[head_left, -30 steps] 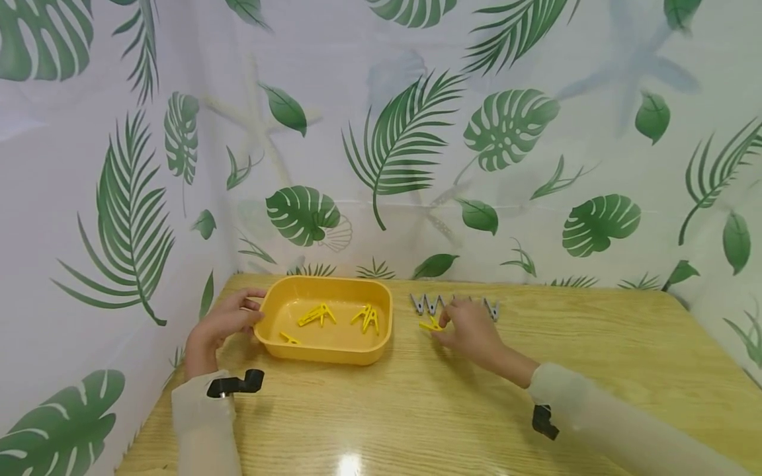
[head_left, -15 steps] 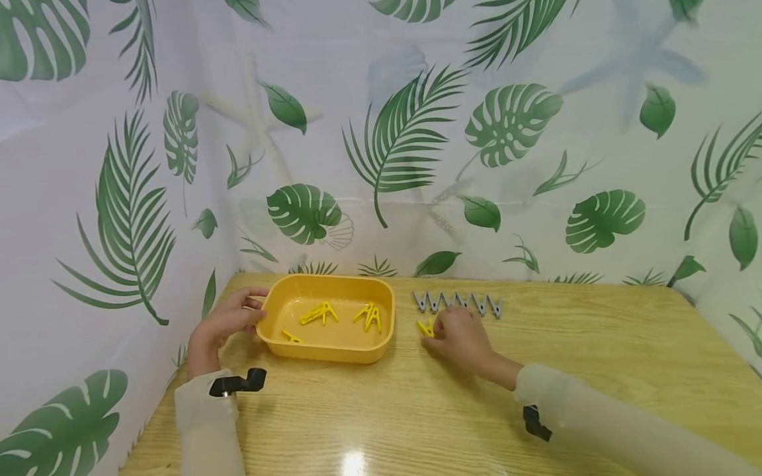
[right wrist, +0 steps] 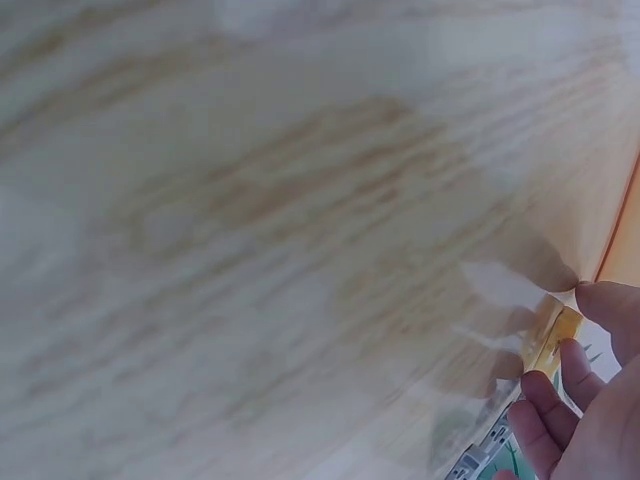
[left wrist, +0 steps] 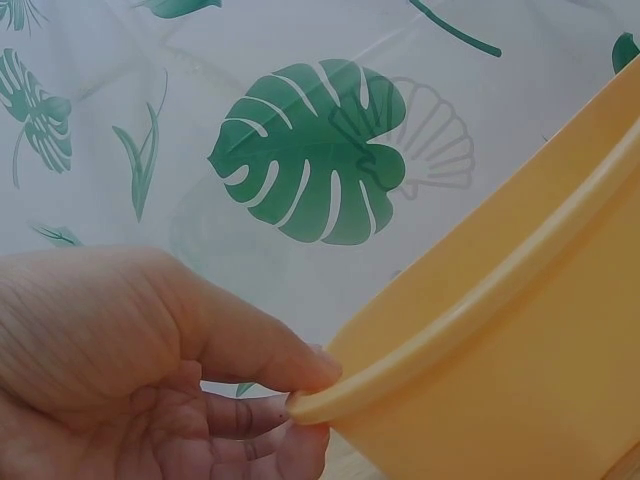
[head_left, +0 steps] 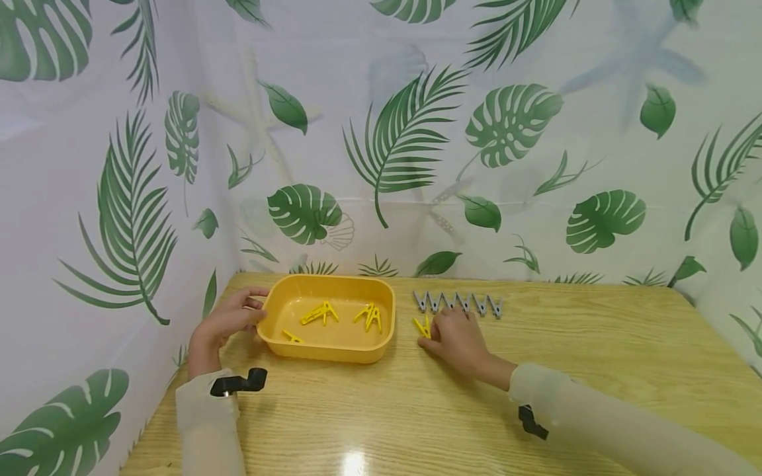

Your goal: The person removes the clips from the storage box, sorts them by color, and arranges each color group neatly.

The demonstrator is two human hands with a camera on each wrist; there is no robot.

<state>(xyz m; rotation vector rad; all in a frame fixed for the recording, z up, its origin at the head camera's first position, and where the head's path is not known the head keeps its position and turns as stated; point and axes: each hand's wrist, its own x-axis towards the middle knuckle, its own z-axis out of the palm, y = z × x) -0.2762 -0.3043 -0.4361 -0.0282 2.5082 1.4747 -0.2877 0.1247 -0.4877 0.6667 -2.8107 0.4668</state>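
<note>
My left hand (head_left: 223, 324) pinches the left rim of a yellow plastic basin (head_left: 324, 355); in the left wrist view the thumb lies on the rim (left wrist: 430, 352) with fingers beneath. Inside the basin lie several yellow clothespins (head_left: 319, 313), some at the left and others at the right. To the basin's right, my right hand (head_left: 461, 340) pinches another yellow clothespin (head_left: 422, 327) at the tabletop, its prongs opening up and left. The right wrist view shows this yellow clothespin (right wrist: 562, 328) between thumb and fingers, partly hidden.
Several grey clothespins (head_left: 421, 302) form a row behind my right hand, near the table's back edge. The wooden table (head_left: 381, 410) meets a leaf-print cloth (head_left: 381, 244) at the back and left.
My right hand has moved slightly left and nearer, away from the grey row. The yellow clothespin in it has turned from lying sideways to prongs pointing up. My left hand stays at the rim.
</note>
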